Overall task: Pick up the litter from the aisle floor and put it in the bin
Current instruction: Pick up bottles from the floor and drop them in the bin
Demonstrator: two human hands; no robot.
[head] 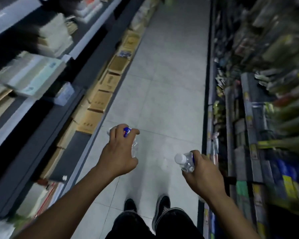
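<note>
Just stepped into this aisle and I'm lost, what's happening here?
A person is standing in a shop aisle between stocked shelves, holding litter in both hands. The left hand grips a crushed clear plastic bottle with a blue label, and the right hand grips another clear plastic bottle with a white cap. Both bottles are off the tiled floor. No bin shows in this view, so nothing has been dropped in one yet.

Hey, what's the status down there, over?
Left hand grips one clear plastic bottle. Right hand grips another, white cap showing. No bin in view. Tiled floor ahead shows no obstacle, over.
</note>
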